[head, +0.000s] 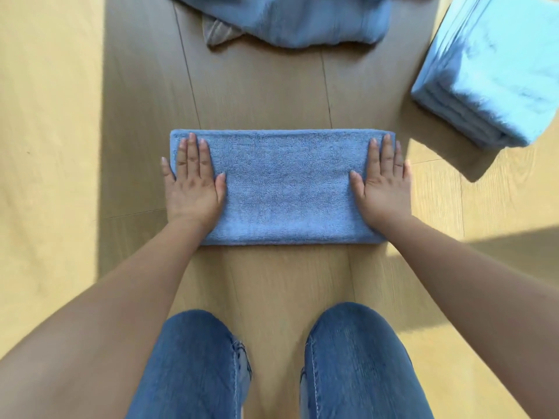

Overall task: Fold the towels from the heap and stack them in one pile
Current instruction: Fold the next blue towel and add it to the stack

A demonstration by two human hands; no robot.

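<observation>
While hands (pixel 195 184) (pixel 384 184) press towel (pixel 284 189) (ends), floor (pixel 287 276) around

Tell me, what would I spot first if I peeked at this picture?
The left hand and the right hand press flat on the two ends of a long folded blue towel, mid-floor. A neat stack of folded towels sits at the upper right, and a rumpled towel heap lies at the top edge.

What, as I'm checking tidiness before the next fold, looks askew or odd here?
Only a grey cloth corner poking from under the blue heap breaks the colour; the towel and the stack look neat.
</observation>
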